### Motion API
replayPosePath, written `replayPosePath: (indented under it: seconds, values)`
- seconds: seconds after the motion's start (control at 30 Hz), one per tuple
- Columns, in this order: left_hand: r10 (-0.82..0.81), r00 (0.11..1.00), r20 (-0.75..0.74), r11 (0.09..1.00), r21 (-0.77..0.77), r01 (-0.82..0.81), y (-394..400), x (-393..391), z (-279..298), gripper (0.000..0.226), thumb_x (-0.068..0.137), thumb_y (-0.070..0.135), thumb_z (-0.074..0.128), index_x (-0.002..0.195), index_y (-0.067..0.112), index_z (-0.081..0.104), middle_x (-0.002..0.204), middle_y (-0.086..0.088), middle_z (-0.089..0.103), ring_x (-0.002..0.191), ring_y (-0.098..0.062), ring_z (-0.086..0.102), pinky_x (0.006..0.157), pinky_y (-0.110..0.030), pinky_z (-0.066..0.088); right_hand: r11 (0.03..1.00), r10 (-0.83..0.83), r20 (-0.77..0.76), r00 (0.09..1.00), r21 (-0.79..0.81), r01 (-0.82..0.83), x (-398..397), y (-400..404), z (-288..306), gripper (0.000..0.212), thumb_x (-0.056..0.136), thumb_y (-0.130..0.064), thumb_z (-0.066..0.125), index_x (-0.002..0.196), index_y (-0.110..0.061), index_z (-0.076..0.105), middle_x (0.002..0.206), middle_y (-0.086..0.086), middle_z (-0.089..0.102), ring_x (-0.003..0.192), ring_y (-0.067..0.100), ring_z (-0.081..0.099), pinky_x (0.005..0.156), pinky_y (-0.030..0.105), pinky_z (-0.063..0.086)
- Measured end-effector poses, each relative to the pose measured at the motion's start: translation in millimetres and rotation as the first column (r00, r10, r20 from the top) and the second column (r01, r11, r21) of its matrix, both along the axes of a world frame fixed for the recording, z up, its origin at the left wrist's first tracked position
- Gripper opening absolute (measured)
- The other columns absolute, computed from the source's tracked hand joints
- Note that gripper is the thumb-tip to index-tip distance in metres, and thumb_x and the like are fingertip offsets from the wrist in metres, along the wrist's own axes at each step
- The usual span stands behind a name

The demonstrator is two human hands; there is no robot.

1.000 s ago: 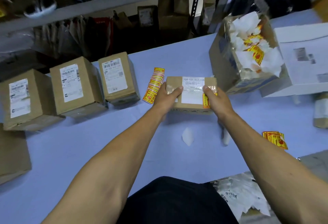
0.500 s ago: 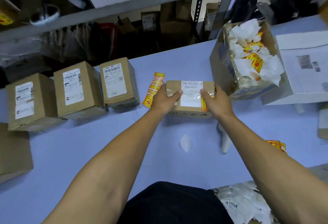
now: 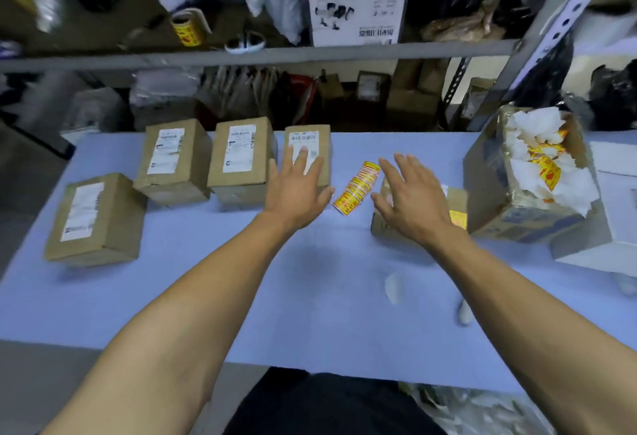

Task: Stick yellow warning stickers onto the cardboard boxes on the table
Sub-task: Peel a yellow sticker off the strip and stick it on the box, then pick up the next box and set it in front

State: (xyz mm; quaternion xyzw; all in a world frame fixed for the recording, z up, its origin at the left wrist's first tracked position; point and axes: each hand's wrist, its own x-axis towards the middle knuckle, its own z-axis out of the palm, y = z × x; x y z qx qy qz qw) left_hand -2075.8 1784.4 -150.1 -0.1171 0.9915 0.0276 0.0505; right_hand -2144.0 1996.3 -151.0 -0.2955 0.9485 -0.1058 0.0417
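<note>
Both hands were seen spread flat over the blue bench [image 3: 193,300], fingers apart, nothing held in either grip. The left hand [image 3: 296,190] was placed over the near end of a cardboard box [image 3: 307,145] at the far edge, its fingertips overlapping the white label; whether it was touching could not be told. The right hand [image 3: 410,200] was placed over a low box [image 3: 455,209] just beside the open carton; a yellow sticker [image 3: 457,219] was seen on that box's right end, by the wrist.

A strip of yellow warning stickers [image 3: 356,188] was laid flat on the bench between the two hands, running diagonally toward the far edge.

Two more labelled boxes were lined up along the far edge left of the first: one [image 3: 241,159] just beside it, another [image 3: 174,160] further left. A fourth box [image 3: 94,217] was set nearer the left edge, apart from the row and turned slightly.

An open carton [image 3: 496,193] stuffed with white backing paper and yellow scraps was seen at the far right corner, with a white box [image 3: 617,228] against its right side. A white paper scrap [image 3: 393,288] was left on the bench near the right forearm.
</note>
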Motion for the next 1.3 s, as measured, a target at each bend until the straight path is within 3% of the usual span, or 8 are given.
replayPosePath:
  seconds: [0.2, 0.43, 0.73, 0.87, 0.97, 1.1, 1.3]
  values:
    - [0.166, 0.986, 0.022, 0.986, -0.001, -0.166, -62, 77, -1, 0.064, 0.097, 0.06, 0.036, 0.149, 0.023, 0.034, 0.163, -0.012, 0.019, 0.151, -0.035, 0.003, 0.116, -0.06, 0.013, 0.985, 0.167, -0.005, 0.986, 0.046, -0.167, 36, -63, 4, 0.065, 0.095, -0.042, 0.055, 0.15, -0.012, 0.037, 0.156, 0.019, 0.034, 0.144, 0.039, 0.03, 0.113, 0.05, 0.028]
    - [0.338, 0.937, 0.086, 0.94, 0.008, -0.34, -155, 163, -14, 0.07, 0.098, 0.063, 0.027, 0.155, 0.024, 0.024, 0.166, -0.01, 0.007, 0.152, -0.032, -0.005, 0.117, -0.059, 0.005, 0.955, 0.292, 0.005, 0.956, 0.047, -0.292, 95, -160, 3, 0.061, 0.095, -0.04, 0.054, 0.148, -0.014, 0.038, 0.154, 0.019, 0.038, 0.142, 0.04, 0.033, 0.111, 0.049, 0.032]
    - [0.356, 0.929, 0.103, 0.934, -0.001, -0.358, -293, 249, -15, 0.069, 0.098, 0.062, 0.028, 0.155, 0.024, 0.024, 0.165, -0.011, 0.008, 0.152, -0.034, -0.004, 0.118, -0.059, 0.008, 0.93, 0.351, 0.087, 0.932, 0.086, -0.358, 178, -318, -12, 0.064, 0.1, -0.048, 0.039, 0.155, -0.02, 0.022, 0.164, 0.011, 0.02, 0.151, 0.029, 0.014, 0.121, 0.046, 0.016]
    - [0.36, 0.928, 0.092, 0.929, 0.059, -0.366, -346, 274, -23, 0.067, 0.097, 0.061, 0.032, 0.154, 0.025, 0.027, 0.166, -0.009, 0.009, 0.152, -0.032, -0.002, 0.117, -0.056, 0.009, 0.924, 0.358, 0.116, 0.927, 0.099, -0.369, 206, -383, -21, 0.063, 0.1, -0.049, 0.039, 0.154, -0.02, 0.024, 0.163, 0.012, 0.022, 0.15, 0.032, 0.018, 0.119, 0.046, 0.02]
    - [0.391, 0.915, 0.096, 0.904, 0.149, -0.402, -384, 287, -32, 0.068, 0.097, 0.06, 0.035, 0.155, 0.026, 0.024, 0.166, -0.006, 0.007, 0.152, -0.029, 0.0, 0.117, -0.055, 0.009, 0.953, 0.297, 0.215, 0.93, -0.011, -0.302, 223, -427, -27, 0.063, 0.1, -0.048, 0.044, 0.152, -0.018, 0.029, 0.16, 0.013, 0.029, 0.146, 0.033, 0.028, 0.114, 0.044, 0.029]
    - [0.555, 0.83, 0.059, 0.75, 0.396, -0.53, -429, 290, -49, 0.067, 0.097, 0.053, 0.043, 0.154, 0.023, 0.025, 0.164, -0.012, 0.013, 0.15, -0.033, 0.009, 0.117, -0.052, 0.022, 0.956, 0.101, 0.487, 0.868, -0.289, 0.051, 236, -481, -42, 0.066, 0.097, -0.046, 0.052, 0.152, -0.015, 0.032, 0.155, 0.006, 0.041, 0.141, 0.028, 0.038, 0.11, 0.038, 0.033]
    - [0.762, 0.61, 0.216, 0.268, 0.753, -0.601, -469, 279, -85, 0.081, 0.093, 0.057, 0.052, 0.156, 0.021, 0.018, 0.16, -0.006, 0.03, 0.145, -0.026, 0.031, 0.11, -0.035, 0.031, 0.802, -0.062, 0.815, 0.576, -0.303, 0.514, 240, -538, -80, 0.076, 0.092, -0.056, 0.055, 0.155, -0.024, 0.027, 0.157, 0.002, 0.037, 0.142, 0.021, 0.038, 0.106, 0.029, 0.031]
